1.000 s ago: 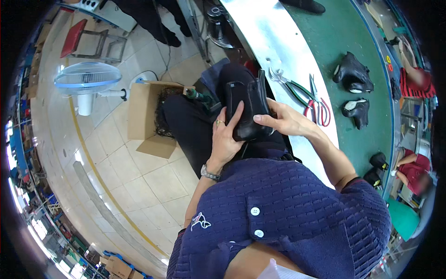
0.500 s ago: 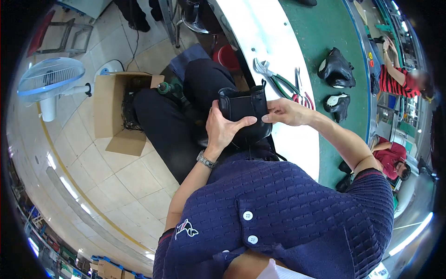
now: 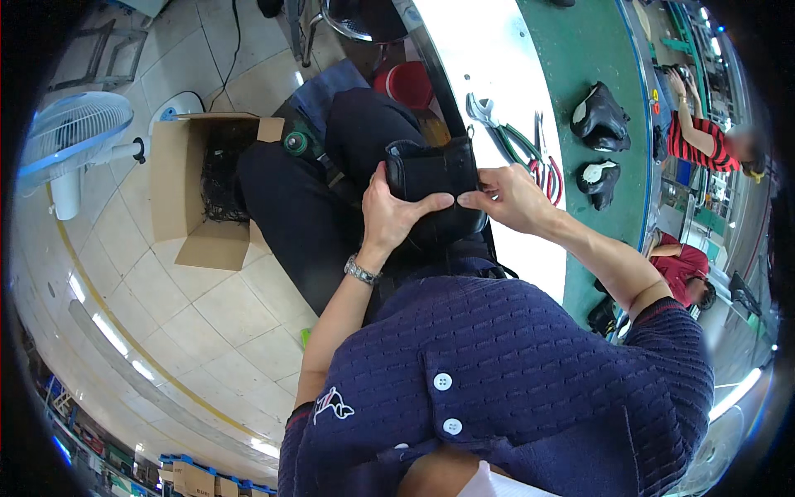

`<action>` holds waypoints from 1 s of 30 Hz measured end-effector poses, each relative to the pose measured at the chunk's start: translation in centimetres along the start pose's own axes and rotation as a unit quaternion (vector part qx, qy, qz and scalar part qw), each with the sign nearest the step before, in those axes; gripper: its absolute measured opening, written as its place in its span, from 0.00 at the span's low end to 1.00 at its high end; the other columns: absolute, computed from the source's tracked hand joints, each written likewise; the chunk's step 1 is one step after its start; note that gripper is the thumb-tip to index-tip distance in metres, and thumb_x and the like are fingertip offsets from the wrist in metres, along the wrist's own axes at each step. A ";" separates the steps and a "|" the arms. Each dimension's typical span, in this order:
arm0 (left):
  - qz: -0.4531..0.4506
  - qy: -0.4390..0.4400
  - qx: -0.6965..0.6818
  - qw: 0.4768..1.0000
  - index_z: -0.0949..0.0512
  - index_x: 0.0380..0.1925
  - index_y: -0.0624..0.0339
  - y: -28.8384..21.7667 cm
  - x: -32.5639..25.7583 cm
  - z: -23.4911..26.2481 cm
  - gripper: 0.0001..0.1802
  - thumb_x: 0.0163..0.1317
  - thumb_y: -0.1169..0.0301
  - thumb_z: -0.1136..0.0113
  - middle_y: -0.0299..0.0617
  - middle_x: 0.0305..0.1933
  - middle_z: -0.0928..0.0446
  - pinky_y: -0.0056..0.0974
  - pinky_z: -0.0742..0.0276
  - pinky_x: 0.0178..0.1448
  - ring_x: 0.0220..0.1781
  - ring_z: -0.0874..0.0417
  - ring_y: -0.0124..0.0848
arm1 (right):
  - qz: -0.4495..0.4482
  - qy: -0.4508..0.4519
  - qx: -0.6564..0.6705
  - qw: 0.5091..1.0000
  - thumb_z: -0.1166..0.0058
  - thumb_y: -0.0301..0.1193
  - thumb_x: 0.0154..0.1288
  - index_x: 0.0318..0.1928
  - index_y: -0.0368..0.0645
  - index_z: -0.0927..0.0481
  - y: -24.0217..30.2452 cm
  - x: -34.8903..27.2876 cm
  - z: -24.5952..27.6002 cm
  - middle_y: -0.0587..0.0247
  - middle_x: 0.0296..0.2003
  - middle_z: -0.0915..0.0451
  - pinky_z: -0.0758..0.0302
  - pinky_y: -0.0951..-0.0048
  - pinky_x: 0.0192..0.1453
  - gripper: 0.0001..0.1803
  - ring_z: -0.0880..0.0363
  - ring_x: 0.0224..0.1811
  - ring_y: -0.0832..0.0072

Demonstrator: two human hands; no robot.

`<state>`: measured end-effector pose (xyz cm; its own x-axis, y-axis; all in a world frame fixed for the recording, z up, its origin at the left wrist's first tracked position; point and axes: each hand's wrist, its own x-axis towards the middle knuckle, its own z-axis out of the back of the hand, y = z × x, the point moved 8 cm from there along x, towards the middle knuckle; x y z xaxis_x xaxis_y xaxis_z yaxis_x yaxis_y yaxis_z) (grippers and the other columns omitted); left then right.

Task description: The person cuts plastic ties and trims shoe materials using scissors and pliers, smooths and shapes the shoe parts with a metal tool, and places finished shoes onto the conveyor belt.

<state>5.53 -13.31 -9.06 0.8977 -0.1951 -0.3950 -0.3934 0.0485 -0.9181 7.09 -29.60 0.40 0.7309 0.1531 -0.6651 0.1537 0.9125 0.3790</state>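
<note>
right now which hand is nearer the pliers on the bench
Right. The right hand pinches the black shoe piece just beside the pliers; the left hand grips it on the far side.

One head-worn fisheye looks steeply down, close over the lap.

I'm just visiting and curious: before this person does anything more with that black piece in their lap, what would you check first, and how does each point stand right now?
1. Both hands on the black shoe part: ok, left hand and right hand grip it.
2. Piece held over the lap, off the green bench: ok.
3. Pliers on the bench beside the right hand: ok.
4. Two more black pieces lying on the bench: ok.
5. Open cardboard box on the floor by the left knee: ok.
6. Which seam the fingers are working: cannot tell.
</note>
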 end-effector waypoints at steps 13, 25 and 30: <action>-0.112 0.107 -0.401 0.903 0.38 0.66 0.57 -1.2 -2.3 5.5 0.46 0.48 0.62 0.25 0.43 0.60 0.29 0.36 0.33 0.66 0.62 0.28 0.31 | 0.341 -0.164 -0.023 0.925 0.27 0.44 0.46 0.67 0.34 0.37 11.2 -6.5 -2.9 0.44 0.50 0.21 0.21 0.63 0.55 0.51 0.19 0.51 0.53; -0.036 -0.030 -0.254 0.966 0.31 0.49 0.57 -5.7 -4.5 6.2 0.27 0.57 0.56 0.31 0.34 0.39 0.29 0.27 0.25 0.42 0.38 0.26 0.21 | 0.194 0.101 0.313 0.924 0.30 0.37 0.54 0.63 0.27 0.32 9.3 -2.5 -3.1 0.46 0.54 0.22 0.26 0.67 0.61 0.40 0.21 0.55 0.66; -0.053 -0.063 -0.230 0.970 0.30 0.47 0.58 -6.0 -5.2 6.2 0.26 0.55 0.59 0.29 0.35 0.38 0.28 0.28 0.25 0.41 0.36 0.26 0.21 | 0.263 0.070 0.206 0.940 0.31 0.53 0.51 0.37 0.28 0.16 10.7 -1.2 -2.6 0.49 0.27 0.17 0.21 0.68 0.39 0.33 0.16 0.29 0.65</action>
<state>4.42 -6.55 -1.75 0.9437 -0.0518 -0.3268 -0.3182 -0.4130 -0.8534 6.08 -19.03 3.57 0.6874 0.6163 -0.3842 0.0622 0.4771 0.8767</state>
